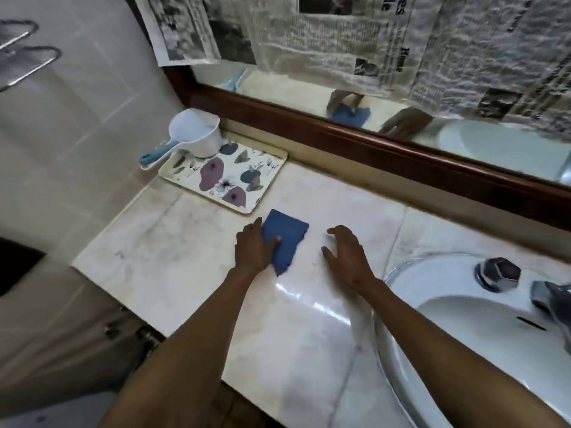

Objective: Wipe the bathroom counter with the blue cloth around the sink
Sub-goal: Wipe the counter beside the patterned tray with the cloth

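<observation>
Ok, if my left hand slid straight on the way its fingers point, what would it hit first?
Probably the near edge of the cream floral plastic tray, just beyond the left hand and its folded blue cloth; only bare marble counter lies between.

Both bare forearms reach forward from the lower edge of the view, roughly side by side. The left hand point(253, 247) lies palm down on the blue cloth point(289, 231), its thumb laid across the fabric and its fingers point(255, 224) pointing away along the cloth's left edge. The right hand point(347, 256) is near it, apart from the cloth, palm down, fingers loose and slightly spread; whether it touches the table point(185, 242) cannot be told
</observation>
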`<state>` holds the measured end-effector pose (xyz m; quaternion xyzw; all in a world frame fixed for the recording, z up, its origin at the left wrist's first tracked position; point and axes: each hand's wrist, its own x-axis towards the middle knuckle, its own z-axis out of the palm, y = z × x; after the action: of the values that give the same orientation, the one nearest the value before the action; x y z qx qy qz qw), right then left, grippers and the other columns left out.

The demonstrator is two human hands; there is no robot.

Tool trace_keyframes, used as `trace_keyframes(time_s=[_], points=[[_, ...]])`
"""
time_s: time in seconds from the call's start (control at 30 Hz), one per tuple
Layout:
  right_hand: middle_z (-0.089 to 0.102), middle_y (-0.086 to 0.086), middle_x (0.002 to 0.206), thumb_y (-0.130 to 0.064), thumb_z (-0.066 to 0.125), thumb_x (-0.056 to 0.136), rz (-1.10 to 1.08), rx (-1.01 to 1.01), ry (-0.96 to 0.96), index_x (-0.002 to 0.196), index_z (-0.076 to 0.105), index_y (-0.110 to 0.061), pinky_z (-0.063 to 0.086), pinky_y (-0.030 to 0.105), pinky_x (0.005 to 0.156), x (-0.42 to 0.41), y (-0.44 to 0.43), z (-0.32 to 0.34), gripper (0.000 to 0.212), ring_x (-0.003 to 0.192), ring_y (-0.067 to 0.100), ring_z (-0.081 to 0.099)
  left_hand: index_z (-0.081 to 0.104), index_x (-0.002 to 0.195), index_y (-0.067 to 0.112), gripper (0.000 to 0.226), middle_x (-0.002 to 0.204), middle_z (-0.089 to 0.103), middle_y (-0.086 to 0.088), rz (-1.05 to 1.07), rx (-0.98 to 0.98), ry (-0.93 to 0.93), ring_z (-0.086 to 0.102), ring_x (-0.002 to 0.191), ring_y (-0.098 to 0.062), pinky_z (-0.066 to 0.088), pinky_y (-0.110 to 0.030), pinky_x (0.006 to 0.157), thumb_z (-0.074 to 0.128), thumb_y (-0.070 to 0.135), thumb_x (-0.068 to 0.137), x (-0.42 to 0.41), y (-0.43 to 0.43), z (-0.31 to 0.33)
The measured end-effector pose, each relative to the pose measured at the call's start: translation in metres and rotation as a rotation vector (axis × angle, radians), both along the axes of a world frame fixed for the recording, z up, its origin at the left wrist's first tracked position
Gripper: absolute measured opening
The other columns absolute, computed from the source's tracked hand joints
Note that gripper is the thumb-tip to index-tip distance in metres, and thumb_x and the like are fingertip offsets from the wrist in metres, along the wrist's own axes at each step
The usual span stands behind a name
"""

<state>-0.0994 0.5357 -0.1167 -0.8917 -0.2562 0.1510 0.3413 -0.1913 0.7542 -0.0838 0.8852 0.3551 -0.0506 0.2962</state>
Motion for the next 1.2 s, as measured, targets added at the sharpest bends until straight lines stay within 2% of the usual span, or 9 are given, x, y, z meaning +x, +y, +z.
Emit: trace_keyframes(time_s=[0.2,0.4,0.63,0.73,0.83,1.0,1.03,1.1,1.2], points=[[0.023,0.013,0.162,-0.030,0.050,0.100,-0.031,-0.075,-0.058,0.149,0.038,-0.009,0.016,0.039,0.122,0.000,0.026,-0.015,0.054,0.150,0.029,0.020,0.046,0.145,0.009,0.057,0.131,0.054,-0.020,0.031,0.003,-0.101,0.051,0.122,-0.038,0.043,-0.041,0.097,0.058,0.037,0.098,0.018,0.008,-0.014],[0.018,0.011,0.164,-0.033,0.044,0.103,-0.109,-0.110,-0.062,0.151,0.034,-0.010,0.012,0.039,0.123,0.006,0.043,-0.016,0.054,0.152,0.027,0.014,0.050,0.145,0.012,0.046,0.119,0.057,-0.015,-0.021,-0.128,-0.282,0.058,0.110,-0.032,0.045,-0.034,0.095,0.055,0.012,0.099,0.027,0.020,-0.016],[0.011,0.014,0.165,-0.035,0.038,0.104,-0.166,-0.199,-0.073,0.154,0.027,-0.010,0.006,0.042,0.124,0.012,0.095,-0.008,0.056,0.153,0.028,0.007,0.063,0.135,0.012,0.037,0.095,0.051,-0.004,-0.070,-0.180,-0.452,0.053,0.088,-0.018,0.042,-0.025,0.081,0.060,0.021,0.099,0.052,0.090,0.014],[0.008,0.013,0.166,-0.039,0.033,0.105,-0.206,-0.238,-0.058,0.155,0.024,-0.011,0.003,0.044,0.124,0.017,0.129,-0.006,0.059,0.154,0.028,0.004,0.066,0.130,0.013,0.036,0.102,0.063,-0.004,-0.040,-0.262,-0.444,0.064,0.093,-0.020,0.050,-0.026,0.082,0.063,0.027,0.096,0.073,0.137,0.023],[0.002,0.012,0.166,-0.046,0.026,0.105,-0.229,-0.314,-0.073,0.157,0.017,-0.014,-0.001,0.048,0.124,0.015,0.156,-0.017,0.062,0.154,0.026,-0.001,0.067,0.125,0.005,0.031,0.111,0.068,-0.011,-0.002,-0.381,-0.418,0.063,0.099,-0.019,0.052,-0.016,0.077,0.065,0.016,0.096,0.091,0.169,0.023],[-0.001,0.008,0.167,-0.051,0.019,0.103,-0.309,-0.386,-0.219,0.158,0.012,-0.017,0.001,0.050,0.124,0.002,0.165,-0.034,0.065,0.154,0.022,-0.003,0.064,0.128,0.006,0.032,0.095,0.058,0.015,-0.026,-0.298,-0.335,0.051,0.100,-0.010,0.040,-0.016,0.083,0.061,0.017,0.099,0.108,0.201,0.011],[-0.001,0.007,0.167,-0.053,0.018,0.103,-0.319,-0.390,-0.226,0.158,0.012,-0.018,0.001,0.049,0.124,0.002,0.166,-0.034,0.066,0.154,0.021,-0.003,0.063,0.129,0.007,0.033,0.096,0.060,0.013,-0.045,-0.275,-0.310,0.053,0.100,-0.012,0.042,-0.019,0.084,0.060,0.017,0.099,0.109,0.206,0.007],[-0.001,0.005,0.168,-0.054,0.019,0.102,-0.336,-0.397,-0.229,0.158,0.012,-0.020,0.001,0.047,0.125,0.002,0.167,-0.033,0.066,0.154,0.019,-0.004,0.060,0.134,0.005,0.040,0.110,0.067,-0.006,-0.105,-0.163,-0.254,0.059,0.105,-0.022,0.043,-0.024,0.090,0.061,0.024,0.098,0.108,0.213,-0.003],[0.001,0.004,0.168,-0.053,0.023,0.102,-0.354,-0.395,-0.224,0.157,0.016,-0.021,0.004,0.046,0.125,0.000,0.169,-0.031,0.065,0.154,0.018,-0.002,0.054,0.141,0.008,0.056,0.129,0.056,-0.021,-0.264,0.115,-0.187,0.050,0.123,-0.034,0.041,-0.038,0.099,0.063,0.039,0.095,0.100,0.221,-0.023]])
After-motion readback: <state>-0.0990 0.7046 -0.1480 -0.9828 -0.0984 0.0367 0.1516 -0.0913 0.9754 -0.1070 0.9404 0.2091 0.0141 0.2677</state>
